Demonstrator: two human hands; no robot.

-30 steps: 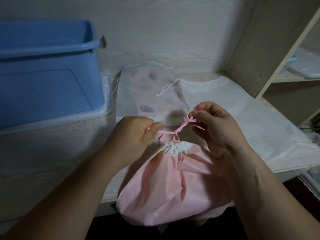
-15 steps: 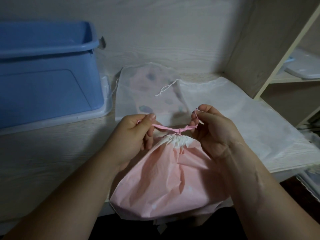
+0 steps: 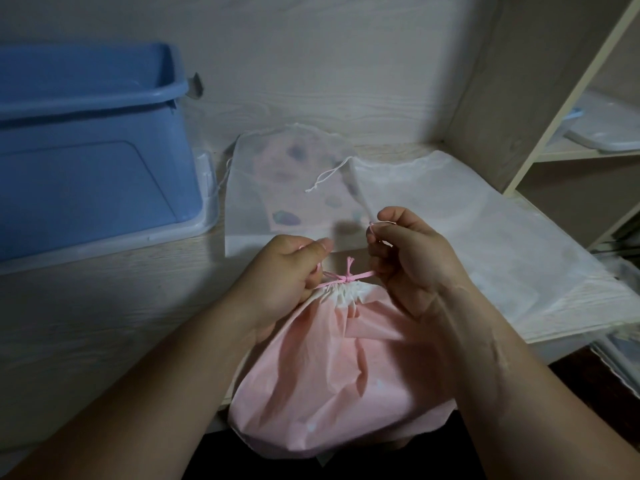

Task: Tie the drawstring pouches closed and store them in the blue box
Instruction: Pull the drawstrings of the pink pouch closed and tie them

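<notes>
Pink pouch (image 3: 332, 375) lies before two white pouches (image 3: 450, 216), blue box (image 3: 86, 161) at left

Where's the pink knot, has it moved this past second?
Yes. The pink knot has slid down toward the person, away from the white cord behind it, onto the neck of the pink pouch.

Pink pouch (image 3: 343, 382): matt, crinkled cloth. Blue box (image 3: 86, 161): smooth plastic. Shelf (image 3: 104, 306): pale wood grain, matt.
</notes>
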